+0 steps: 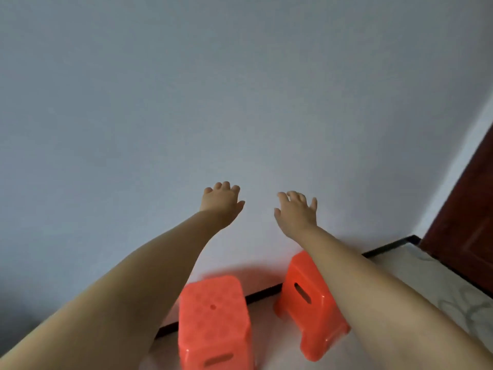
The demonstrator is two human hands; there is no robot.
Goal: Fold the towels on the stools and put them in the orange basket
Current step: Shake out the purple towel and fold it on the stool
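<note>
Two orange plastic stools stand on the pale floor against the wall: the left stool (214, 320) shows its bare perforated seat, and the right stool (306, 297) is partly hidden behind my right forearm. No towel or basket is in view. My left hand (221, 202) and my right hand (296, 212) are stretched out in front of the plain wall, well above the stools. Both have relaxed, spread fingers and hold nothing.
A plain grey-white wall (186, 102) fills most of the view. A dark baseboard (264, 291) runs along its foot. A dark red-brown door (464, 222) stands at the right, with marbled floor tile (432, 279) in front of it.
</note>
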